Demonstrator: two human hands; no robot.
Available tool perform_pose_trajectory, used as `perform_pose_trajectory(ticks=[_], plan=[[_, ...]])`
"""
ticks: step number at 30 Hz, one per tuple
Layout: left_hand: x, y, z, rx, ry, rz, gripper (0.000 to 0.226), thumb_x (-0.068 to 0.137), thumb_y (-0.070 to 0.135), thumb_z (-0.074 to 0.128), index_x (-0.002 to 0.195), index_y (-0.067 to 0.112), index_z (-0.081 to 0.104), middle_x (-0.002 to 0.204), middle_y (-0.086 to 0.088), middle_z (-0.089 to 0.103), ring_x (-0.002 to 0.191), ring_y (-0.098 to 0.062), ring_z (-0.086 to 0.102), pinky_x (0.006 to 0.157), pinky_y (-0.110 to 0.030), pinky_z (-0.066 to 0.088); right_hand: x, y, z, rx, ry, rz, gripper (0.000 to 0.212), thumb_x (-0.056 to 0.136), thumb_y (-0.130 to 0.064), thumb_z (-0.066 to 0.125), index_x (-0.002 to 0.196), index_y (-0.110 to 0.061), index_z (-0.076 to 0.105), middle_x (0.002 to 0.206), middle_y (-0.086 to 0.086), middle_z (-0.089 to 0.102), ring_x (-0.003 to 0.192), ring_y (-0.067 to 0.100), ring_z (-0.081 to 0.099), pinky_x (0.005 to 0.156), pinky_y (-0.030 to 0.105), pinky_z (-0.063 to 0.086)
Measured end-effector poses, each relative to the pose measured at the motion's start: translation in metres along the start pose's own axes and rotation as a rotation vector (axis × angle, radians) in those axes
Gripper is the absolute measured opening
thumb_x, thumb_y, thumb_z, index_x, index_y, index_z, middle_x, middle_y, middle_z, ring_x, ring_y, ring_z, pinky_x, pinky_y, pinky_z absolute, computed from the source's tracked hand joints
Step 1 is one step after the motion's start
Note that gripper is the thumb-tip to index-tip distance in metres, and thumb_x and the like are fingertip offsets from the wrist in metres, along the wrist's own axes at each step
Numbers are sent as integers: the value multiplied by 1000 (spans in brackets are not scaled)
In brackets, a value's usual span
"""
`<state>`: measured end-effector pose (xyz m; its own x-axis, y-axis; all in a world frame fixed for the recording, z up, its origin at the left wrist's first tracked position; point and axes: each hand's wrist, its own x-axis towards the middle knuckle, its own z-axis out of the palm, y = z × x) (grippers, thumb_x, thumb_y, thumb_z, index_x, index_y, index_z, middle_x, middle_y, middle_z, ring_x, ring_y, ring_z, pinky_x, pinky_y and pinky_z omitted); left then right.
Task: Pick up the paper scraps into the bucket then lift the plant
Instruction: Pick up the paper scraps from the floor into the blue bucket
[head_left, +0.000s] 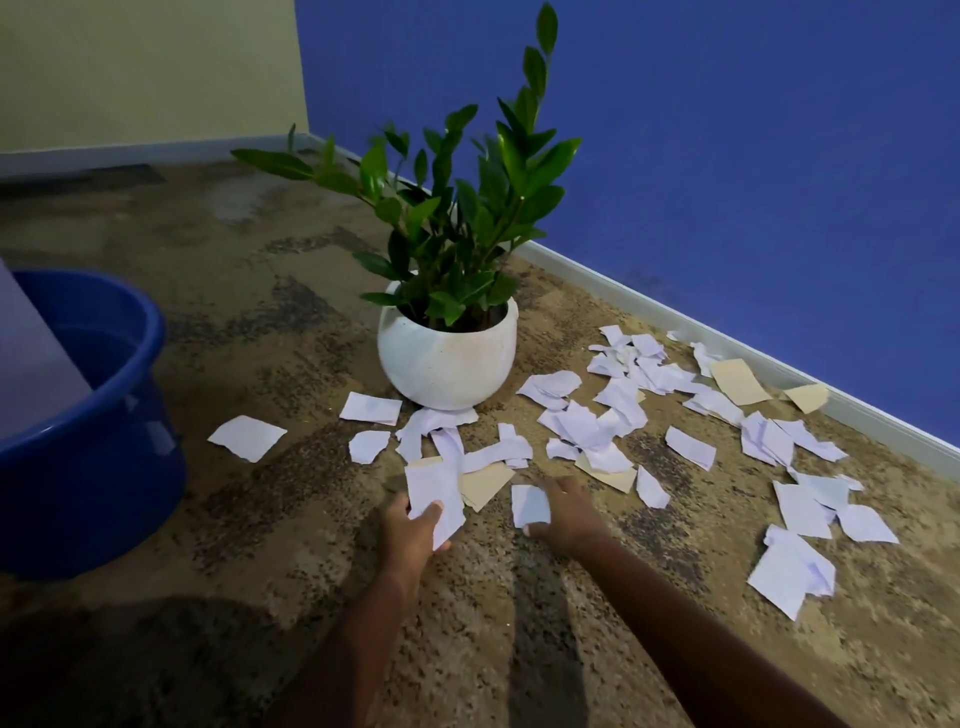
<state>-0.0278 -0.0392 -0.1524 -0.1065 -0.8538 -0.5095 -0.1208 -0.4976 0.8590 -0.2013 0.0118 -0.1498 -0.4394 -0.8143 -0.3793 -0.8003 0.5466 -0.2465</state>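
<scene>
Several white and tan paper scraps (587, 431) lie scattered over the carpet in front of and to the right of a green plant (457, 218) in a round white pot (441, 364). My left hand (410, 530) grips a white scrap (434, 491) between thumb and fingers, just above the carpet. My right hand (563, 512) pinches a smaller white scrap (530, 505) at the carpet. A blue bucket (104, 431) stands at the left edge, with a pale sheet leaning inside it.
A blue wall (727, 156) with a white skirting board (779, 364) runs along the right behind the scraps. A yellow wall (145, 67) closes the far left corner. Speckled brown carpet (260, 312) spreads between bucket and pot.
</scene>
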Motion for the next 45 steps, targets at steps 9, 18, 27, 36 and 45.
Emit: perform_pose_trajectory(ticks=[9, 18, 27, 36, 45], plan=[[15, 3, -20, -276, 43, -86, 36, 91, -4, 53, 127, -10, 50, 128, -28, 56, 92, -30, 51, 30, -10, 44, 24, -13, -20, 252, 75, 1, 25, 85, -2, 59, 69, -18, 50, 104, 15, 64, 86, 20, 53, 70, 23, 36], [29, 5, -31, -513, 33, -191, 38, 92, -2, 54, 129, -8, 50, 127, -26, 58, 83, -24, 55, 32, -9, 45, 67, -50, -28, 302, 186, 19, 46, 84, -14, 68, 126, -2, 54, 129, 16, 56, 118, 29, 54, 90, 27, 42], [36, -5, -37, -489, 34, -166, 37, 90, 2, 58, 126, -4, 55, 118, -20, 62, 67, -9, 54, 36, -8, 47, 90, -53, -16, 10, 73, 281, 83, 80, -53, 63, 139, -2, 34, 146, 18, 34, 139, 32, 25, 112, 40, 25], [29, 4, -39, -221, 60, -68, 36, 91, 2, 57, 126, -5, 54, 125, -22, 60, 91, -25, 54, 37, -10, 47, 64, -58, -5, 240, 218, 80, 43, 87, -23, 63, 122, 0, 54, 128, 17, 58, 119, 31, 52, 94, 33, 42], [9, 56, -70, 9, 145, 129, 36, 91, 5, 57, 125, -7, 54, 128, -21, 60, 112, -36, 59, 41, -13, 46, 12, -87, -39, 544, 347, -169, 24, 86, -22, 63, 71, -18, 45, 66, -7, 42, 77, 19, 42, 55, 26, 27]])
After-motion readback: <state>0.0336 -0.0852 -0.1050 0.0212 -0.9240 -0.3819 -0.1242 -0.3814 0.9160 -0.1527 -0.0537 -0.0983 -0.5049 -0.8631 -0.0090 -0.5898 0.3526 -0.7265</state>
